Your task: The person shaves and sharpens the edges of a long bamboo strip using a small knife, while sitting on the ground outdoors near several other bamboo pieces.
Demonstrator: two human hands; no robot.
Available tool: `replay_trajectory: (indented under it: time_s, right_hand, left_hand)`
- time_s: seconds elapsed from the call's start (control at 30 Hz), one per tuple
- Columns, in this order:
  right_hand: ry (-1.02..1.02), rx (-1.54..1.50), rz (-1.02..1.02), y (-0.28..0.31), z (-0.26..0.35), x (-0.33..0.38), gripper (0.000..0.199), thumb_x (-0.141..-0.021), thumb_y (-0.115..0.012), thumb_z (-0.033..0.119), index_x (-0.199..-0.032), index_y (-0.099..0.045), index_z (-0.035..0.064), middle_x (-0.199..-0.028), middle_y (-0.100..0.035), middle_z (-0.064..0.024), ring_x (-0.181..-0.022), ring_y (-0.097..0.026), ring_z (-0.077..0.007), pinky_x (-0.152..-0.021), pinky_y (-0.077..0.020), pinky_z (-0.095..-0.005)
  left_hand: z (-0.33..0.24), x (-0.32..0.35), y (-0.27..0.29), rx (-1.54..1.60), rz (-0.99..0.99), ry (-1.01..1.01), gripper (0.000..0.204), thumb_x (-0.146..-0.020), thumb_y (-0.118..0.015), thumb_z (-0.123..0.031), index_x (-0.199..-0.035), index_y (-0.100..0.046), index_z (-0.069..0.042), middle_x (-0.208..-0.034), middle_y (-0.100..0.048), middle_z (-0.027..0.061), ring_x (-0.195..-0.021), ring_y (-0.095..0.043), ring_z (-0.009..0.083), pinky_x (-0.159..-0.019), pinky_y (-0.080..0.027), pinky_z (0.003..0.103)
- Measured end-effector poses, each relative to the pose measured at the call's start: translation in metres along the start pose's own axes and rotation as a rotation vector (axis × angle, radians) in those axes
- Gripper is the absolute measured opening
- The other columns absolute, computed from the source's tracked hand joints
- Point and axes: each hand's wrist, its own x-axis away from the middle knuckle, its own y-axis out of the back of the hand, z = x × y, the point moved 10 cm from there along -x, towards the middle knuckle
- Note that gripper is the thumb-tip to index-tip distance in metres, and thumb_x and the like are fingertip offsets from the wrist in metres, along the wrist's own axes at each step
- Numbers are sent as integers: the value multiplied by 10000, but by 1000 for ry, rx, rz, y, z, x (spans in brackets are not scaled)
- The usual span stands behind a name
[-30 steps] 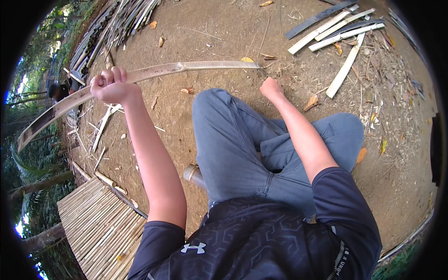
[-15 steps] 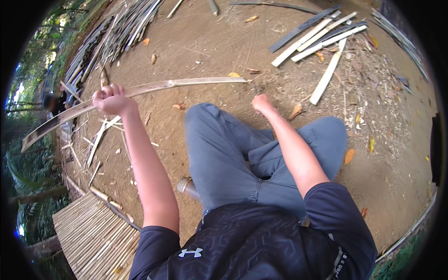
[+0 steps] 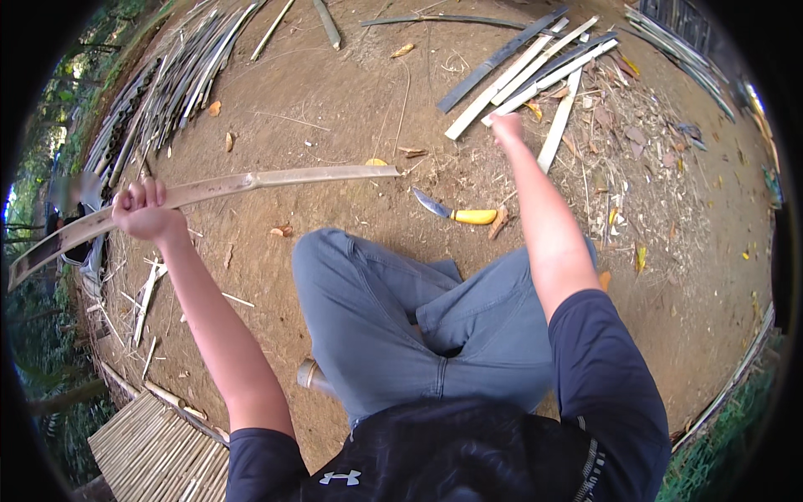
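Observation:
I sit cross-legged on bare earth. My left hand (image 3: 146, 209) grips a long flat bamboo strip (image 3: 276, 179) that runs from the far left edge to the middle, held above the ground. My right hand (image 3: 505, 128) is stretched forward with fingers curled, right at the near ends of several pale split bamboo slats (image 3: 535, 79) lying on the ground; whether it grips one I cannot make out. A knife with a yellow handle (image 3: 456, 212) lies on the dirt in front of my right knee, untouched.
A pile of long bamboo strips (image 3: 163, 92) lies at the upper left. A woven bamboo mat (image 3: 150, 452) sits at the lower left. Shavings and dry leaves (image 3: 619, 159) litter the ground on the right. More strips (image 3: 669, 33) lie at the upper right.
My right hand has left my knee and reached forward to the pale slats. The yellow-handled knife has come into view. My left hand still holds the long strip, now further left.

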Motion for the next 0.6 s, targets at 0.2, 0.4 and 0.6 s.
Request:
replay_trajectory:
  time_s: [0.2,0.4,0.6]
  right_hand:
    - [-382,-78,-119,-6,-41,-49,1056,-655,-866,465,-1410,-362,-74,-1379,-485,-215,-1175,-559,-274,-833,-563,-402]
    - [-359,98,-165,-24,17,-43,1453,-606,-848,614,-1524,64,-46,-1517,-196,-386,-1418,-290,-455,-1169,-273,-521]
    - [-429,272,-133,-16,23,-71,1398,-612,-871,567,-1537,63,92,-1465,-245,-337,-1263,-462,-447,-1035,-444,-510]
  left_hand:
    - [32,-40,31,65,67,64,209,-924,-344,-197,-727,-294,-148,-574,-246,-21,-470,-184,109,-422,-202,272]
    - [33,-54,50,21,68,83,217,-932,-330,-190,-721,-316,-139,-566,-262,-22,-464,-218,99,-425,-223,260]
    - [51,-67,60,104,129,127,235,-943,-333,-185,-714,-333,-132,-565,-262,-22,-473,-229,101,-434,-237,257]
